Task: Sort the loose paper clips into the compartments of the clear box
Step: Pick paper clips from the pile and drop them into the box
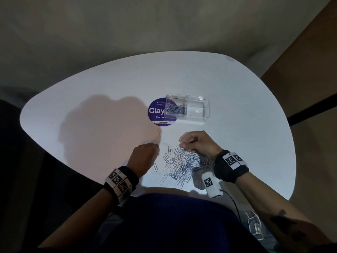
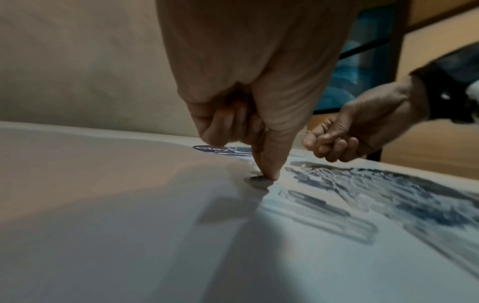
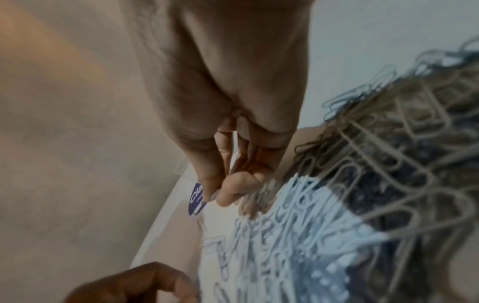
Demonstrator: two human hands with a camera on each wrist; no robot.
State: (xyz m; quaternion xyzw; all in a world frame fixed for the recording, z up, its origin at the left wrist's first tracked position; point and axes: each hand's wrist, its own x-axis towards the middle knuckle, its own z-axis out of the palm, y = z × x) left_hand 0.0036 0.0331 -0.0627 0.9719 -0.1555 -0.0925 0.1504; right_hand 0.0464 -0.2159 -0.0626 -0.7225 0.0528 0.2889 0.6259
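A heap of silver paper clips point(image 1: 182, 165) lies on the white table point(image 1: 91, 99) near its front edge. Behind it stands the clear box point(image 1: 187, 110); its left compartment holds several clips and its right one looks bare. My left hand point(image 1: 158, 151) is at the heap's left edge. Its thumb and forefinger point(image 2: 267, 176) pinch together on the tabletop, with a glint of wire between them. My right hand point(image 1: 182, 145) hovers over the heap's far side. Its thumb and forefinger point(image 3: 215, 196) pinch a paper clip while the other fingers stay curled. The heap point(image 3: 337, 205) fills the right wrist view.
A round purple sticker point(image 1: 158, 111) lies partly under the box's left end. Two stray clips point(image 1: 161, 136) lie between it and my left hand, more point(image 1: 156, 168) by my left wrist. A white camera unit point(image 1: 211, 183) with a cable hangs off my right wrist.
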